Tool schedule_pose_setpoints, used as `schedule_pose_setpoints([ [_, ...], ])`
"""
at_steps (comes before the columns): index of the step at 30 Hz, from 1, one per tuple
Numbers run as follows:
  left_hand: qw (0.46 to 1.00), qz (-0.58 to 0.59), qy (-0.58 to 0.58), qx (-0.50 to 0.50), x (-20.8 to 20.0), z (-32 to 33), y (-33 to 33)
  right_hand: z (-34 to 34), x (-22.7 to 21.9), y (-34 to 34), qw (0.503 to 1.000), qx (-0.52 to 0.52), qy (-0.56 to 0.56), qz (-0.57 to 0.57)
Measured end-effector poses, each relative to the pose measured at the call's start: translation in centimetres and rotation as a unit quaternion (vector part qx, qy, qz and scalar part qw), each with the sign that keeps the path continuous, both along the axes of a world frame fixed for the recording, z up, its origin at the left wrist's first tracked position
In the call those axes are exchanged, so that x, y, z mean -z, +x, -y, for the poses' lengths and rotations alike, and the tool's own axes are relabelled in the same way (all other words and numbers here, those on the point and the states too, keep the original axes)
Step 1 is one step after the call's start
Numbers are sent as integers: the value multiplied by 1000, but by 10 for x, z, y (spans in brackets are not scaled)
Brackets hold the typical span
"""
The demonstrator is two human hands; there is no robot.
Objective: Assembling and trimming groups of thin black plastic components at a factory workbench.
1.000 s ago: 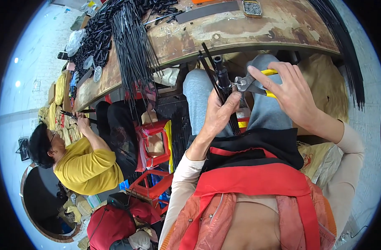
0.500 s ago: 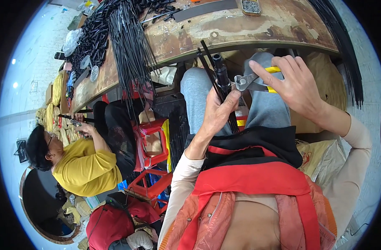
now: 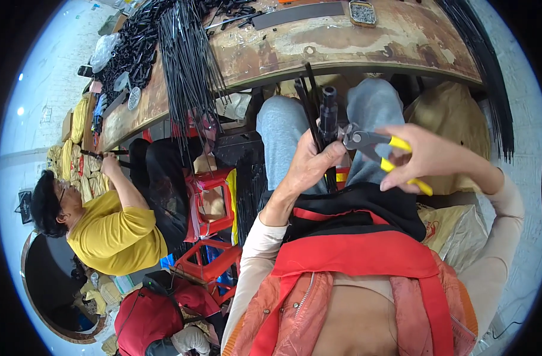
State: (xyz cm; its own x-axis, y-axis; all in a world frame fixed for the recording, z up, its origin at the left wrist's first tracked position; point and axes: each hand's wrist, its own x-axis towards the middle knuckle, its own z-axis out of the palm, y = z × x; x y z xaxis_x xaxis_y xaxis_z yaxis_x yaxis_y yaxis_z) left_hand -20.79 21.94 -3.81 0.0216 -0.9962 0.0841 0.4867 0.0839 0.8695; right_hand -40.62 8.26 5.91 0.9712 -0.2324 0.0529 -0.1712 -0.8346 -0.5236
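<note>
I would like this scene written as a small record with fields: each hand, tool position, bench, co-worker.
Left hand: holds black tube and thin dark rods
Right hand: holds yellow-handled pliers
Pliers' head: close beside tube; contact unclear
Bench: heap of black parts, rod bundle, small tray
Co-worker: at left, yellow top

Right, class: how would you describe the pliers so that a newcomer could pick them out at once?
Start at the wooden table curving across the top, then drop below its edge to the grey trousers. Near the right knee, the right hand holds the pliers, metal head pointing left toward the black tube in the left hand. Bright yellow handles set them apart from that tube.
</note>
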Motion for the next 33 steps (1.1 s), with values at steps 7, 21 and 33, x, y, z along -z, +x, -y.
schedule_pose_setpoints([
  [7,996,21,22,-88,2,6,-4,1,18,9,984,64,-100,130],
  [21,984,118,28,-133,-25,11,3,-20,32,-3,993,83,-9,86],
  [33,997,47,-3,-58,-12,7,4,-22,-5,-2,949,163,227,-146],
])
